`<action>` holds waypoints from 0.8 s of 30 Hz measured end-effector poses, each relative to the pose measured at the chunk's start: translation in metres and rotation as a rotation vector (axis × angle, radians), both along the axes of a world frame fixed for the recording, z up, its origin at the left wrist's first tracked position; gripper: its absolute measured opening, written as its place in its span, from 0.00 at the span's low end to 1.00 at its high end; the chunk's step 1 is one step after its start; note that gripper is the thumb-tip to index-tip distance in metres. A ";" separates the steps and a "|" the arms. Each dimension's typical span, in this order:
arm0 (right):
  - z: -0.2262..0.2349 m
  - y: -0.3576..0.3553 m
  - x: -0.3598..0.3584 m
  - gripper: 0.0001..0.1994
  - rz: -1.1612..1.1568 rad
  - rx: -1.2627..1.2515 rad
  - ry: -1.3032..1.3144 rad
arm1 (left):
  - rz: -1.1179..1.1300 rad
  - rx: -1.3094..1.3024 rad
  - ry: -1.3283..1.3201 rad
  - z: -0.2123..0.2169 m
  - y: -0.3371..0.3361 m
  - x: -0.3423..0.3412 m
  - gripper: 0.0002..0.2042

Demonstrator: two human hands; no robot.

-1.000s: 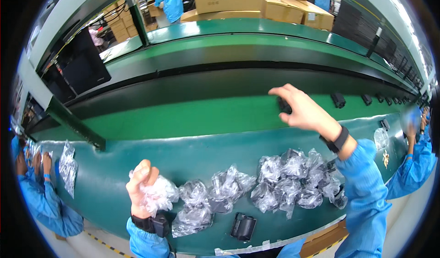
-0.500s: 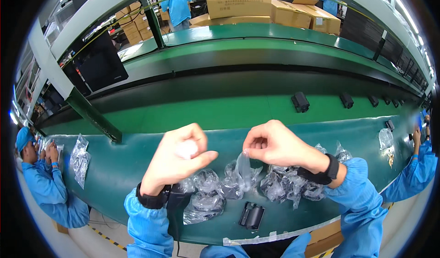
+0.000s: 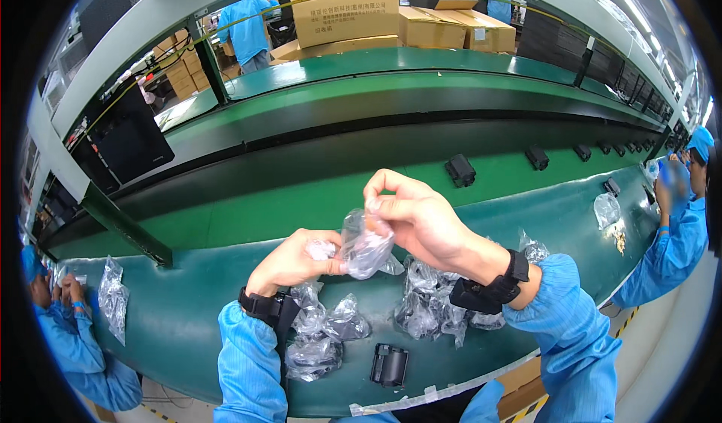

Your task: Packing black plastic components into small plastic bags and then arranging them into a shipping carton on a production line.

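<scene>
A small clear plastic bag hangs between my hands above the table. My right hand pinches its upper edge between thumb and fingertips. My left hand is closed around a crumpled white wad, and its thumb and fingertips touch the bag's left side. What the bag holds, if anything, I cannot make out. Below my hands lie bagged dark parts on the left and more crumpled clear bags on the right. Nearer me, a bare black plastic part rests on the table.
Beyond the green table runs a green conveyor with several black parts. A slanted metal post stands at the left. A flat clear bag lies by a co-worker; another person works at the right.
My right hand has moved left and up with the plastic bag, bringing it against my left hand. The view has turned a little to the right.
</scene>
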State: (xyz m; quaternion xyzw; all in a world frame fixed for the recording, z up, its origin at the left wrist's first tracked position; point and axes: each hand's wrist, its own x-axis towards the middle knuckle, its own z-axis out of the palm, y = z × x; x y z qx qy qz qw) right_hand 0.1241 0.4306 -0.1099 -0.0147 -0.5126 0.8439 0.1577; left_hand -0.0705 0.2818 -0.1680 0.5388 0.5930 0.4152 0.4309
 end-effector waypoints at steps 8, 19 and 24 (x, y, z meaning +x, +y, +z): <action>-0.032 0.032 0.015 0.05 0.038 0.685 -0.405 | -0.008 -0.167 0.211 0.018 -0.005 0.006 0.13; -0.004 0.047 0.044 0.18 -0.159 1.245 -0.378 | -0.057 -0.057 0.273 0.025 -0.015 0.012 0.10; -0.017 0.057 0.083 0.21 0.162 1.611 -0.674 | -0.013 0.153 0.323 0.039 -0.018 0.014 0.07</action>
